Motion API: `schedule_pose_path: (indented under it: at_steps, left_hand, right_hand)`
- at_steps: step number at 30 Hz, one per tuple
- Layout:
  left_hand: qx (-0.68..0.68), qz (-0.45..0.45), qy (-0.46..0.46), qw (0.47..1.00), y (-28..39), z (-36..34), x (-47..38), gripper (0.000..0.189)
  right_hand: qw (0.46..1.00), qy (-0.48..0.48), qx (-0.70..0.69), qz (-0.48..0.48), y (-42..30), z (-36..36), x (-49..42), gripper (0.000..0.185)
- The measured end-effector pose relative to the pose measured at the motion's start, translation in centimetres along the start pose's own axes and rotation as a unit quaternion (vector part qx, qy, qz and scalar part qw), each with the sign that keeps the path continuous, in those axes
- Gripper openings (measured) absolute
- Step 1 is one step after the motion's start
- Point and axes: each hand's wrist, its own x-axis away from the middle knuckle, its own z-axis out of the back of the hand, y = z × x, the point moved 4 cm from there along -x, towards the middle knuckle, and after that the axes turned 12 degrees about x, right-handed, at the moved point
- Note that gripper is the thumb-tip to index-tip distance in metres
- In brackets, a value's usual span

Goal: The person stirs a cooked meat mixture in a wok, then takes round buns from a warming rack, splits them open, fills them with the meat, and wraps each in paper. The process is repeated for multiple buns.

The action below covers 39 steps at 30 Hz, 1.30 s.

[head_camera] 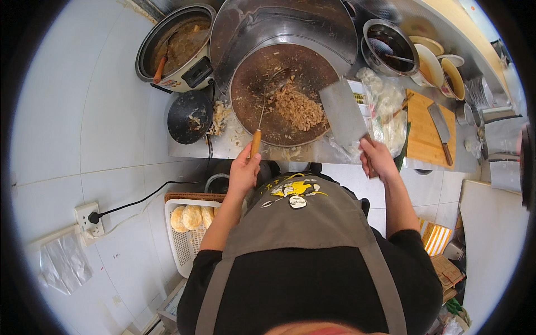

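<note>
My left hand grips the wooden handle of a long metal ladle. The ladle's bowl rests at the upper edge of a heap of chopped brown meat, partly hidden by it. Under the heap lies a round, dark brown chopping block strewn with scraps. My right hand holds a broad cleaver by its handle. Its blade is lifted over the block's right edge, apart from most of the meat, and looks slightly blurred.
A cooker of brown stew with a ladle stands back left, above a black bowl. A curved metal guard rises behind the block. Rightward are plastic bags, a pot of dark liquid and a second cleaver on a cutting board.
</note>
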Motion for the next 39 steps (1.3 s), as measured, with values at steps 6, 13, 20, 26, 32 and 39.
schedule_pose_path:
  at_steps: [6, 13, 20, 26, 32, 39]
  left_hand:
    - [0.085, 0.136, -0.045, 0.986, -0.5, -0.6, 1.3, 0.047]
    - [0.062, 0.036, -0.055, 0.996, 1.7, 0.8, 1.5, 0.051]
    - [0.059, -0.053, -0.079, 0.994, 0.7, 2.1, 3.6, 0.058]
    - [0.013, -0.039, -0.010, 0.999, -2.8, 3.6, 2.4, 0.056]
    - [-0.102, -0.065, -0.035, 0.992, -2.0, 4.6, 4.4, 0.055]
    - [-0.181, -0.051, -0.066, 0.980, 0.4, 4.7, 5.9, 0.056]
  right_hand:
    - [0.988, -0.046, -0.135, -0.064, 3.1, -5.3, 1.6, 0.035]
    - [0.998, -0.011, 0.024, 0.052, -6.0, -6.2, -1.3, 0.038]
    - [0.945, 0.105, 0.281, 0.126, -9.0, -3.6, 0.8, 0.041]
    - [0.903, 0.057, 0.413, 0.102, -10.3, -3.1, 0.8, 0.042]
    - [0.893, 0.027, 0.430, 0.129, -10.9, -4.3, 0.9, 0.041]
    - [0.910, 0.077, 0.384, 0.139, -11.1, -4.0, 1.3, 0.040]
